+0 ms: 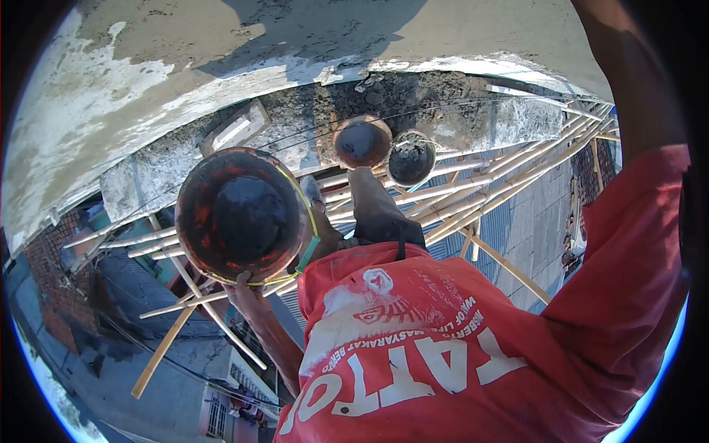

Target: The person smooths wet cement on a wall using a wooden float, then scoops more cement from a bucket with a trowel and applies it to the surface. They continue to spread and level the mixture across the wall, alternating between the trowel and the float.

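Now the left hand (248, 295), fingers curled, grips the lower rim of the big bucket (193, 214) left of centre, seemingly stiff, perhaps weighty, best held there, right hand out of frame.

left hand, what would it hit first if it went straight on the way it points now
The left hand would meet the large bucket first, since its fingers are already on the rim; beyond that, probably the wall, though depth is unclear.

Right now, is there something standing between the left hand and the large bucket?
Nothing visible stands between them: the left hand already holds the large bucket at its rim. Only the yellow cord runs along that rim, beside the fingers.
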`<state>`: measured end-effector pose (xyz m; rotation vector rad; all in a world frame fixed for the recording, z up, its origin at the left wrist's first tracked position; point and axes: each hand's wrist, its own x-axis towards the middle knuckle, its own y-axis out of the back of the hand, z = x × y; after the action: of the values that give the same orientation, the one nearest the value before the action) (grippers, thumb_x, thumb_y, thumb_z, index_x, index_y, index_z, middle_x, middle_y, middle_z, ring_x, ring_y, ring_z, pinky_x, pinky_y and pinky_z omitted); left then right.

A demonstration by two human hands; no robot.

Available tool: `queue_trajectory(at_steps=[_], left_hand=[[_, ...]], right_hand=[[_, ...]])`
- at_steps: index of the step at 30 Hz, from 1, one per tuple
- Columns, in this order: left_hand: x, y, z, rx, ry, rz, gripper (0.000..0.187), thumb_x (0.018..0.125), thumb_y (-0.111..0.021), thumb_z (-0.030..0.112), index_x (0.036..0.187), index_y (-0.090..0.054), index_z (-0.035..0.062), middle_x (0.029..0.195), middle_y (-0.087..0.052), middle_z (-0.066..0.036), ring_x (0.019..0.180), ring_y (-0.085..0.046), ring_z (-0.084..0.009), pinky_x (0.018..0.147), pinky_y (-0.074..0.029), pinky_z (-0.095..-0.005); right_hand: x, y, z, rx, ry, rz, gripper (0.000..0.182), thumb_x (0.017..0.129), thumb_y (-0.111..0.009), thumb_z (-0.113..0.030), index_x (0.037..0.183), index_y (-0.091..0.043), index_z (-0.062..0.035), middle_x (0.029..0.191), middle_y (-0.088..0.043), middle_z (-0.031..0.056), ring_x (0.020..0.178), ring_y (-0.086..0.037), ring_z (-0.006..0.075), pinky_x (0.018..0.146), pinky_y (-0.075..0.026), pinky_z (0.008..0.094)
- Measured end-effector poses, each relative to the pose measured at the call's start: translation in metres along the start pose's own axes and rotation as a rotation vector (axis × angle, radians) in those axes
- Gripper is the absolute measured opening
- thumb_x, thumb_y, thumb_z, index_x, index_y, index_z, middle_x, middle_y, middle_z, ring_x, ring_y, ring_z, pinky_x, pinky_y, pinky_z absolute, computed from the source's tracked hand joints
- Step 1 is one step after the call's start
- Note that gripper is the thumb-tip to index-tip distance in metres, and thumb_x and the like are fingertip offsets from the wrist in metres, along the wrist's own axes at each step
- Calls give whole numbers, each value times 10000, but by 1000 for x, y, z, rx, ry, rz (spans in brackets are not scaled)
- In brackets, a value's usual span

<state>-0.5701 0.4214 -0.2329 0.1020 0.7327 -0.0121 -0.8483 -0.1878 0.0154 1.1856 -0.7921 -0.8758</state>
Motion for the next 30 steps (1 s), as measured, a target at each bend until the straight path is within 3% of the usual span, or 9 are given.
queue_trajectory(at_steps=[7, 11, 16, 23, 30], left_hand=[[-59, -23, -33, -56, -37, 94, 504, 696, -528, -72, 1178, -448, 50, 959, -574, -76, 773, -614, -181, 642, -552, -280], [-96, -36, -48, -53, -27, 85, 559, 697, -530, -71, 1230, -423, 54, 986, -571, -95, 763, -624, -201, 561, -556, -251], [-131, -54, -72, -143, -28, 163, 544, 700, -522, -70, 1222, -442, 60, 928, -586, -91, 728, -635, -178, 566, -588, -270], [-138, -54, -101, -153, 52, 115, 533, 701, -527, -68, 1214, -453, 59, 952, -576, -82, 746, -621, -164, 566, -576, -239], [-135, -54, -115, -147, 70, 103, 544, 690, -518, -69, 1218, -426, 29, 982, -561, -98, 801, -617, -179, 612, -581, -264]], right_hand=[[24, -1, 5, 18, 108, 27, 359, 856, -606, -380, 994, -600, -48, 708, -570, 76, 691, -559, 186, 593, -428, 321], [34, 2, 13, 29, 155, 35, 360, 855, -606, -380, 994, -600, -48, 714, -574, 78, 696, -564, 192, 595, -431, 324], [40, 6, 11, 38, 208, 37, 360, 855, -606, -381, 995, -599, -49, 721, -580, 81, 701, -570, 199, 597, -433, 328], [54, 10, 4, 28, 243, 35, 360, 854, -606, -381, 996, -598, -50, 732, -588, 85, 708, -578, 209, 600, -437, 334], [59, 15, -12, -5, 267, 20, 361, 853, -605, -382, 998, -597, -51, 742, -596, 90, 715, -586, 219, 603, -441, 340]])
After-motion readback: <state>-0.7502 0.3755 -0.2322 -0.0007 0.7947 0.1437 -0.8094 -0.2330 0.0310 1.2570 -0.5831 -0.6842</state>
